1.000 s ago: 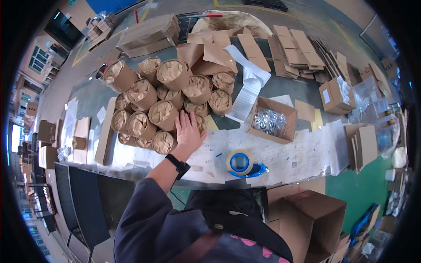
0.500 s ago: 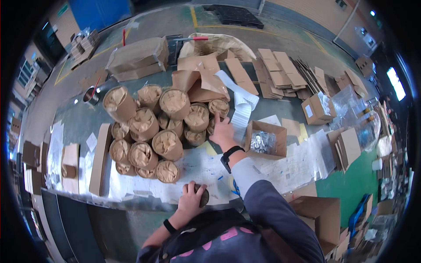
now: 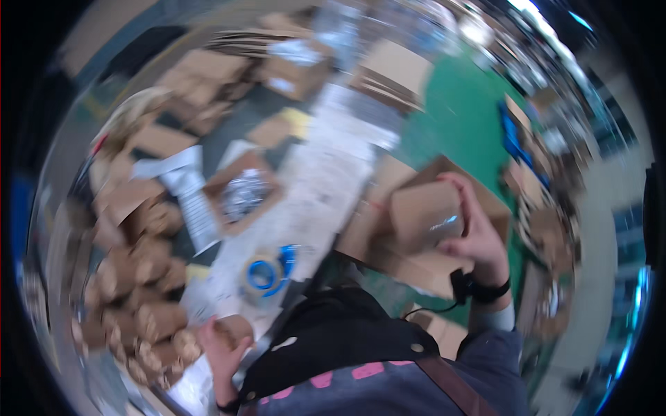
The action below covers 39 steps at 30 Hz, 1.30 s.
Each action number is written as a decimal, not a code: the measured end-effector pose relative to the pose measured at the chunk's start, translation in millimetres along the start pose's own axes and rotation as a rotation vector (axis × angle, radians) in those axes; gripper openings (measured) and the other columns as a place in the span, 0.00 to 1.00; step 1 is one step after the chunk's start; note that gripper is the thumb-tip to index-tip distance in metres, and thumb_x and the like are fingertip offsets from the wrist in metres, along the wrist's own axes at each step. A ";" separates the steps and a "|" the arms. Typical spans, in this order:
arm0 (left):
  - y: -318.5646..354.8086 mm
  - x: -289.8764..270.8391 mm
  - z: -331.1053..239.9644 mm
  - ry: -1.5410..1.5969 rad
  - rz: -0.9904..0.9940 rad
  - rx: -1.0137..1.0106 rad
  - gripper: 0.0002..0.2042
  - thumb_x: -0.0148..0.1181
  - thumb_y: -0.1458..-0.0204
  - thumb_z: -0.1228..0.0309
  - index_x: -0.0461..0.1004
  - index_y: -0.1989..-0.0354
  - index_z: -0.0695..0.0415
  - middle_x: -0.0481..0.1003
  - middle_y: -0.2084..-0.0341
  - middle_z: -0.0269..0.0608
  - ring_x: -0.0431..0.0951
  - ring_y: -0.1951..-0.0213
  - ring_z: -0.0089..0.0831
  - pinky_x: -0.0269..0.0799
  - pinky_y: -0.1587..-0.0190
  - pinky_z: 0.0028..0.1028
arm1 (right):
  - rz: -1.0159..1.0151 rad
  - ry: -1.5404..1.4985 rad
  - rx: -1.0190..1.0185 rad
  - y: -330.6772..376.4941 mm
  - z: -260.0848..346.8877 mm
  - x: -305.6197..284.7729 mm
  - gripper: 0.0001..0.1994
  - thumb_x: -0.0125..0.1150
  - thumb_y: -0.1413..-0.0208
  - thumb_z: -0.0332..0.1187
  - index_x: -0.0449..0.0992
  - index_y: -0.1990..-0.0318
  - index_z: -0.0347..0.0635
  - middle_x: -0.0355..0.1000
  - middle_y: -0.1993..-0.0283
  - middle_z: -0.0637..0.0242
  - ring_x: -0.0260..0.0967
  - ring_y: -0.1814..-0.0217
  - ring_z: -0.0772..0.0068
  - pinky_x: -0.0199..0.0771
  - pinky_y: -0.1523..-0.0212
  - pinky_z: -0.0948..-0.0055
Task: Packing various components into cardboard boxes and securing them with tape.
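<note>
My right hand [image 3: 482, 232] is wrapped round a brown paper-covered cylinder [image 3: 424, 216] with a shiny glint on its side. It holds the cylinder tilted over an open cardboard box [image 3: 496, 201] on the right. My left hand [image 3: 223, 355] is at the table's near edge, its thumb and fingers closed about another brown cylinder [image 3: 237, 328]. Beside the left hand stand several paper-wrapped cylinders [image 3: 161, 320], grouped and partly stacked. Motion blurs the picture, so fine detail on both held cylinders is lost.
On the table are a tape roll with blue rings [image 3: 263, 274], a small carton of silvery packets [image 3: 244, 195] and a crumpled white paper strip [image 3: 189, 197]. Flat cardboard [image 3: 395, 69] lies farther back. Green floor [image 3: 458, 104] shows beyond the open box.
My view has swung right. My right hand has gone from the cylinder group to over the open box, now holding a cylinder. My left hand remains by the table's near edge.
</note>
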State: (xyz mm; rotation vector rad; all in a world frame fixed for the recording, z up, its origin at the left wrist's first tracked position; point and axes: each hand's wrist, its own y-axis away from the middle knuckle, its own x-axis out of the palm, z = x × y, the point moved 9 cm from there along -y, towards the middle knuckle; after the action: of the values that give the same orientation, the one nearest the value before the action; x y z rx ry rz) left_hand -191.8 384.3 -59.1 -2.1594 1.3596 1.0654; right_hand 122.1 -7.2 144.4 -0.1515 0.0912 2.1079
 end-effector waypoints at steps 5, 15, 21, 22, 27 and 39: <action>-54.5 -17.0 -130.2 0.347 0.007 0.078 0.44 0.74 0.66 0.66 0.56 0.38 0.62 0.60 0.43 0.47 0.60 0.41 0.38 0.53 0.38 0.36 | -0.274 0.831 0.171 77.9 -75.0 -218.6 0.42 0.71 0.73 0.28 0.58 0.43 0.43 0.62 0.47 0.55 0.63 0.44 0.59 0.65 0.44 0.66; -104.7 200.1 -579.6 0.068 0.615 1.001 0.39 0.74 0.70 0.66 0.62 0.44 0.53 0.61 0.50 0.50 0.64 0.46 0.50 0.65 0.45 0.40 | 0.152 1.220 0.680 92.6 -260.8 -289.6 0.42 0.73 0.64 0.42 0.59 0.38 0.46 0.64 0.43 0.46 0.64 0.42 0.46 0.71 0.48 0.56; -30.2 479.0 -597.2 -0.302 1.385 0.938 0.42 0.72 0.71 0.57 0.58 0.42 0.48 0.61 0.51 0.55 0.62 0.47 0.56 0.65 0.46 0.43 | -0.614 0.191 0.092 152.1 -89.3 -355.7 0.21 0.61 0.44 0.32 0.67 0.44 0.38 0.73 0.53 0.61 0.70 0.50 0.72 0.71 0.51 0.73; -13.7 517.9 -584.8 -0.351 1.445 0.900 0.44 0.72 0.71 0.57 0.57 0.40 0.47 0.60 0.50 0.57 0.62 0.46 0.59 0.64 0.45 0.44 | -0.710 0.109 0.069 177.2 -83.9 -363.1 0.20 0.60 0.44 0.30 0.67 0.44 0.38 0.73 0.52 0.61 0.70 0.49 0.73 0.70 0.50 0.73; 32.9 602.6 -520.0 -0.525 1.514 1.157 0.48 0.70 0.65 0.53 0.50 0.34 0.50 0.54 0.42 0.67 0.60 0.43 0.65 0.60 0.40 0.45 | -0.895 0.244 0.344 268.1 -106.5 -357.2 0.21 0.62 0.47 0.27 0.68 0.45 0.37 0.72 0.50 0.61 0.70 0.48 0.71 0.69 0.49 0.73; -155.2 246.1 -523.2 0.253 0.940 0.565 0.15 0.56 0.43 0.62 0.70 0.55 0.61 0.72 0.63 0.43 0.75 0.64 0.36 0.72 0.59 0.30 | -0.443 -0.464 0.113 137.2 -86.2 -257.5 0.21 0.59 0.43 0.39 0.66 0.49 0.33 0.73 0.61 0.57 0.72 0.62 0.69 0.73 0.62 0.72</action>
State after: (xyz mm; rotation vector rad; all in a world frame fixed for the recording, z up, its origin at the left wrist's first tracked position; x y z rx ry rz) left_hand 215.2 -32.8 77.9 -1.2410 2.5301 0.5276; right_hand 142.1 -307.1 97.1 0.3560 -0.0946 1.6428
